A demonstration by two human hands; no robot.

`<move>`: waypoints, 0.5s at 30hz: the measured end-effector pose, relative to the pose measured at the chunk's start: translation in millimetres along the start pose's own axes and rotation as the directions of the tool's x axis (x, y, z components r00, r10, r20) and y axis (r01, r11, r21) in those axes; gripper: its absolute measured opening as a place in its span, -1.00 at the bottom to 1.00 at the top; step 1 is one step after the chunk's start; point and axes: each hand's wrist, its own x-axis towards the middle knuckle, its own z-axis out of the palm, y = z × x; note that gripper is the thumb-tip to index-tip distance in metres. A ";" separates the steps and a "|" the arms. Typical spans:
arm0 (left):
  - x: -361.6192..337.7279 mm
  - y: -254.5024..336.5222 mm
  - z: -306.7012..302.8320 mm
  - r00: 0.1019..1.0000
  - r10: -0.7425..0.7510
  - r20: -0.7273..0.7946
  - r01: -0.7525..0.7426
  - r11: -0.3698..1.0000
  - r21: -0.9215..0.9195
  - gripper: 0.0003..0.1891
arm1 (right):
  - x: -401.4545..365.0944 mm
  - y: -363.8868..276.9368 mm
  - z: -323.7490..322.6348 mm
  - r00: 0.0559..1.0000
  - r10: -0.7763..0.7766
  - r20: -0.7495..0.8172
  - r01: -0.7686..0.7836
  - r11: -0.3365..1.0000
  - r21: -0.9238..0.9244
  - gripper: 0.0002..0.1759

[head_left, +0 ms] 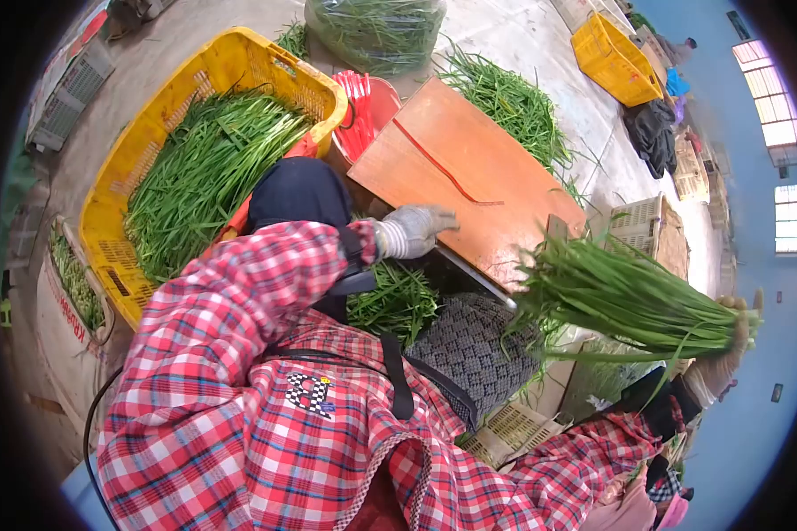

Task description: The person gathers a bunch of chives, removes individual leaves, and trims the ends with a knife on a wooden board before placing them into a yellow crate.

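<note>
At the wooden board (pixel 483 159), the left hand (pixel 412 232) lies with fingers extended; the right hand (pixel 724 358) grips chive-like greens (pixel 629 301), apparently mid-bunching; next calls for keeping stems together.

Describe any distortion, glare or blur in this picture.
Head view: strong fisheye distortion, with black curved borders; head view: the upper window looks pale and overexposed; head view: the board looks clear, its red strip distinct; head view: the right hand, near the edge, seems slightly soft.
</note>
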 end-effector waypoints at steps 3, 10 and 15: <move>19.9 -21.0 36.7 0.975 -0.197 0.102 0.148 0.921 0.359 -0.45 | -1.9 15.0 -3.6 0.997 0.029 -0.075 -0.033 0.998 -0.046 -0.49; 3.2 103.7 16.8 0.506 0.360 0.784 0.187 0.841 -0.507 -0.75 | -15.6 31.6 6.3 0.941 -0.201 -0.272 0.065 0.896 -0.439 -0.52; 47.6 173.7 -35.5 0.633 0.623 0.460 0.370 0.279 -0.886 -0.30 | -33.5 50.1 95.1 0.925 -0.377 -0.051 0.277 0.759 -0.589 -0.38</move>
